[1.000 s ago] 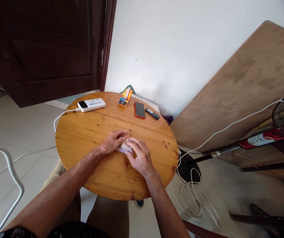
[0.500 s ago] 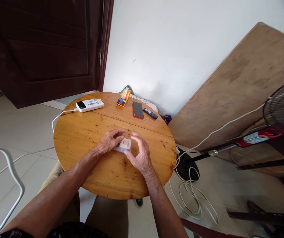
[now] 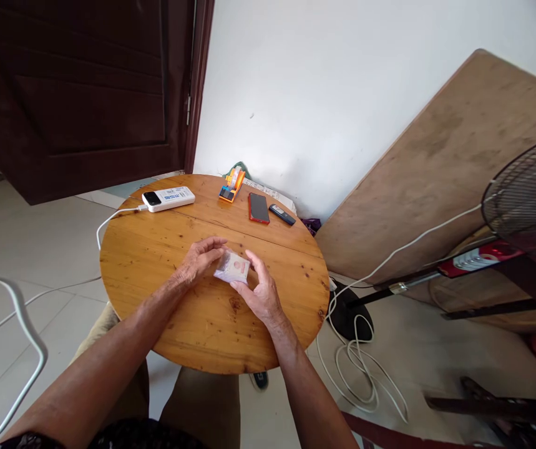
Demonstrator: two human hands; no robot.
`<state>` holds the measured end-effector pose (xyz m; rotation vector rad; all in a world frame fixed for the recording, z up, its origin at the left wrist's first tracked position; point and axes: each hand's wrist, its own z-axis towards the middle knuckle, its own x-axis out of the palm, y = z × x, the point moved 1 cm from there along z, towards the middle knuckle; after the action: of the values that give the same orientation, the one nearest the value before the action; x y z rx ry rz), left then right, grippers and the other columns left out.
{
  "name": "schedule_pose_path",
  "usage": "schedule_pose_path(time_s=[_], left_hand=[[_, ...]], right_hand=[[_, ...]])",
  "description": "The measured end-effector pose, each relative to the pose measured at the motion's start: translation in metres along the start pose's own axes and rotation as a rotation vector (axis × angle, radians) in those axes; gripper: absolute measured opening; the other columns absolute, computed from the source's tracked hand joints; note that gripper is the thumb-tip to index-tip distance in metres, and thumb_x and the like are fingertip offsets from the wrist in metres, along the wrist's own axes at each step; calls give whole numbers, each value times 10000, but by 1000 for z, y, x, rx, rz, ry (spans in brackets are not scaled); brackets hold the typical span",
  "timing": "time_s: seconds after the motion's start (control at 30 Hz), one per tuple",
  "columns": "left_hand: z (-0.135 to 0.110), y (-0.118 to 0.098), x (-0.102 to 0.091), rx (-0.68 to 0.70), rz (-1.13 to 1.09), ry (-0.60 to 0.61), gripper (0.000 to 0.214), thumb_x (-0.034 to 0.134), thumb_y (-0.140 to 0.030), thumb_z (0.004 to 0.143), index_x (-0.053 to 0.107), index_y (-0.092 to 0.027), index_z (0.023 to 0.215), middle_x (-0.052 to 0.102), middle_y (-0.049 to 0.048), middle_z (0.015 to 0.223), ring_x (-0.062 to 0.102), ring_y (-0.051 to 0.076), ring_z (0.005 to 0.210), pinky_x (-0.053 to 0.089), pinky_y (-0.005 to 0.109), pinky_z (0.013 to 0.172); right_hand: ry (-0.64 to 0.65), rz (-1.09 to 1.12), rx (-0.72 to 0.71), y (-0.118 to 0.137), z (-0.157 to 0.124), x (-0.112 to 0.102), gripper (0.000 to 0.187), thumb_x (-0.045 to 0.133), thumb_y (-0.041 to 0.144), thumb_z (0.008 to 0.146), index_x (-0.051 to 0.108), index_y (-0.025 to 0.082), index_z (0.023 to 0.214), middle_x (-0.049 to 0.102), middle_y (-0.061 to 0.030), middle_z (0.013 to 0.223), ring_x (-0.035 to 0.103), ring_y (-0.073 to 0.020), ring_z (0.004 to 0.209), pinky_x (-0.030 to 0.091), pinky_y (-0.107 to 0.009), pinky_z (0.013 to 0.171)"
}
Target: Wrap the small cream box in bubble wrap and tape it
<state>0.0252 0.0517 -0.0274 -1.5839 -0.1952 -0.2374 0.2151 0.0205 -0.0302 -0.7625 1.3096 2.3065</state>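
Note:
A small flat packet in clear, bubbly plastic wrap (image 3: 233,267), with pinkish-red print showing through, is between my hands over the round wooden table (image 3: 188,337). My right hand (image 3: 263,290) grips its right edge, thumb at the near corner and index finger at the far corner. At the packet's upper left corner is my left hand (image 3: 199,259), its fingers stretched out and its thumb tip at the wrap. The index finger of that hand stands apart from the thumb. What lies inside the wrap is too small to make out.
Toward the table's far side are a white power bank (image 3: 169,198) with a cable, an orange tape dispenser (image 3: 233,185), a red-edged phone (image 3: 259,207) and a dark handheld device (image 3: 282,214). A fan (image 3: 530,187) and loose white cord (image 3: 356,355) are at the right.
My left hand has drawn back slightly to the left, uncovering more of the packet. The packet has turned a little, and my right hand has closed in on its right edge.

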Motion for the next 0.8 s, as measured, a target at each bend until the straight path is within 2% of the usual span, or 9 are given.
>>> schedule_pose_path(time_s=[0.2, 0.3, 0.5, 0.67, 0.8], left_hand=[[-1, -1, 0, -23, 7, 16, 485, 783, -403, 579, 703, -142, 980, 741, 89, 951, 666, 248, 902, 503, 381, 846], [1, 3, -1, -14, 20, 8, 453, 770, -386, 570, 705, -151, 952, 733, 75, 939, 662, 244, 905, 503, 378, 844], [2, 4, -1, -7, 56, 17, 426, 740, -380, 587, 694, -146, 939, 718, 58, 893, 655, 210, 830, 506, 356, 808], [-3, -2, 2, -15, 96, 68, 416, 754, -369, 609, 690, -136, 948, 712, 50, 868, 635, 173, 735, 500, 313, 713], [-5, -3, 5, -11, 118, 100, 410, 761, -360, 604, 688, -137, 941, 702, 35, 829, 607, 144, 671, 479, 274, 633]], right_hand=[[93, -101, 8, 0, 1, -2, 704, 735, 247, 742, 473, 239, 1396, 605, -117, 1354, 581, -311, 1215, 441, -502, 1039], [54, -85, -34, 2, 1, -5, 700, 748, 295, 745, 471, 238, 1385, 571, -120, 1389, 540, -306, 1266, 412, -498, 1071], [-21, -69, -130, 7, 4, -4, 479, 736, 266, 762, 585, 237, 1216, 598, -116, 1341, 553, -282, 1239, 417, -469, 1062], [-72, -50, -123, 12, 5, -1, 214, 675, 235, 802, 661, 245, 1015, 663, -97, 1230, 610, -261, 1145, 452, -450, 1006], [-90, -17, -145, 13, 5, -2, 101, 657, 230, 826, 684, 239, 922, 703, -80, 1141, 647, -242, 1087, 471, -418, 970]])
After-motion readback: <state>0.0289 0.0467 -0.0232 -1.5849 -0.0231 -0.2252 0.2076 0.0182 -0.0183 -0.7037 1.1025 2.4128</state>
